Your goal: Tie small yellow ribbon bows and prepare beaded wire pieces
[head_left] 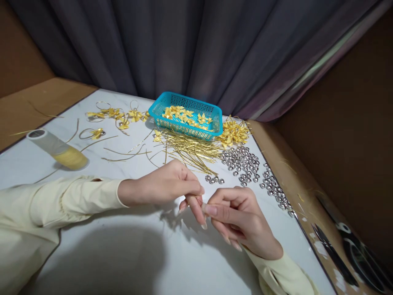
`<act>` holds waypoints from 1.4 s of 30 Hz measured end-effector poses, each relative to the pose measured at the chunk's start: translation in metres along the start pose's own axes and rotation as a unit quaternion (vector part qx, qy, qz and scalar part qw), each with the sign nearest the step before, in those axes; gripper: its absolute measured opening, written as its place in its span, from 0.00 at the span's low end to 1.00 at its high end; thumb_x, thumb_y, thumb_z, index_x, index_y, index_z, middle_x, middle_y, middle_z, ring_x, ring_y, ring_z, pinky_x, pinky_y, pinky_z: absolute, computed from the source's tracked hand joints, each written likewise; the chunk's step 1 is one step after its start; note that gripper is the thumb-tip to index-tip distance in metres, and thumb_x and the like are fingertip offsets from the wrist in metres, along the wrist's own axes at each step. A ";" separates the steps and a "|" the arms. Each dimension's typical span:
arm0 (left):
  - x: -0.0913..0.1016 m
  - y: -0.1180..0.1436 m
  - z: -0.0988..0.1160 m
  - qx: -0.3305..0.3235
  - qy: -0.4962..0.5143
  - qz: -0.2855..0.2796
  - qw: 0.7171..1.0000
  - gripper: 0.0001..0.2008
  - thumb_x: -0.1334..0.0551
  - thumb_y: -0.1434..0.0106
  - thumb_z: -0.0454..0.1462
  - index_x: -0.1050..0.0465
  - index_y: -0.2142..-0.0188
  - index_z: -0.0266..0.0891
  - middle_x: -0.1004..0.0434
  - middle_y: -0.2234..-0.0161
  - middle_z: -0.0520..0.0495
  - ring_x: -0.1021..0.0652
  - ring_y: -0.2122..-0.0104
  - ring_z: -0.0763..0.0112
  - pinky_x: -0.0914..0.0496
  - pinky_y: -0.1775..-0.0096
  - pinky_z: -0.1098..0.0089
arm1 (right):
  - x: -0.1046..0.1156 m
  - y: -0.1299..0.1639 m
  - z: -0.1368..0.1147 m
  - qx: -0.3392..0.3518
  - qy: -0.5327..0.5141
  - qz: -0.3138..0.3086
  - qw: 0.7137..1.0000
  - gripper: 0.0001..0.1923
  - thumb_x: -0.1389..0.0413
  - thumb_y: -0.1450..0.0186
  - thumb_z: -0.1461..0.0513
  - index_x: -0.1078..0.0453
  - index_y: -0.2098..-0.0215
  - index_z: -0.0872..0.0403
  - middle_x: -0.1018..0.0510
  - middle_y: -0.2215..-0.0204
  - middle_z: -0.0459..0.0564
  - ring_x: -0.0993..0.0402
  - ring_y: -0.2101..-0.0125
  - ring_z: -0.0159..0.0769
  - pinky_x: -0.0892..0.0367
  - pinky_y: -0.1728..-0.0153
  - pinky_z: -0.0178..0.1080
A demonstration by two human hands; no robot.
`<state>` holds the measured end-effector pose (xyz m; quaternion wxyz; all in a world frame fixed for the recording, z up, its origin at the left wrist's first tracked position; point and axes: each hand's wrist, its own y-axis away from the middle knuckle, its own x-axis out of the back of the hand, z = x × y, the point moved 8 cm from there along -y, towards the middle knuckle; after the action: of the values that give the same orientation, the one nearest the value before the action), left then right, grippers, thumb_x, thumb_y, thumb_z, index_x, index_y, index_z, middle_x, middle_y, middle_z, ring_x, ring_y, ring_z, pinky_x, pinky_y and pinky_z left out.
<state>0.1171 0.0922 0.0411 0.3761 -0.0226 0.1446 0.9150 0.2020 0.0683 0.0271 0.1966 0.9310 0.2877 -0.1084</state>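
Hands meet over worktop: left hand and right hand pinch together, contents hidden. Finished bows fill basket; gold strips, silver beads remain.

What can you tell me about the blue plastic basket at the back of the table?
The turquoise plastic basket is a shallow rectangular tray with perforated lattice walls and a smooth rim. It sits upright on the white tabletop near the grey curtain, turned slightly askew. Small yellow folded bows lie loose inside. A bundle of gold wire strips lies against its front wall.
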 end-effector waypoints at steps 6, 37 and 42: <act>0.009 0.001 0.008 -0.032 -0.092 0.041 0.994 0.13 0.43 0.40 0.34 0.29 0.79 0.34 0.20 0.79 0.49 0.31 0.83 0.80 0.36 0.79 0.80 | 0.003 0.002 -0.003 -0.005 0.015 0.008 1.000 0.12 0.37 0.42 0.59 0.29 0.78 0.59 0.33 0.92 0.40 0.50 0.95 0.18 0.55 0.95 0.24; 0.147 0.225 0.003 -0.005 -0.251 0.484 0.838 0.25 0.44 0.44 0.56 0.41 0.85 0.40 0.42 0.83 0.53 0.40 0.78 0.72 0.42 0.74 0.74 | 0.005 -0.002 -0.026 -0.052 0.201 -0.034 0.978 0.09 0.38 0.48 0.64 0.30 0.82 0.61 0.34 0.92 0.41 0.53 0.95 0.17 0.62 0.93 0.25; 0.161 0.241 -0.019 0.051 -0.299 0.487 0.819 0.26 0.47 0.47 0.60 0.35 0.82 0.40 0.37 0.81 0.53 0.35 0.76 0.69 0.40 0.72 0.74 | -0.012 -0.004 -0.040 -0.056 0.234 -0.063 0.969 0.08 0.38 0.47 0.64 0.28 0.80 0.61 0.34 0.93 0.41 0.54 0.95 0.17 0.62 0.93 0.25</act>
<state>-0.1667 0.0338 0.0584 -0.0937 0.3447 0.0639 0.9318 0.1933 0.0825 0.0656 0.1688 0.8979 0.3896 0.1162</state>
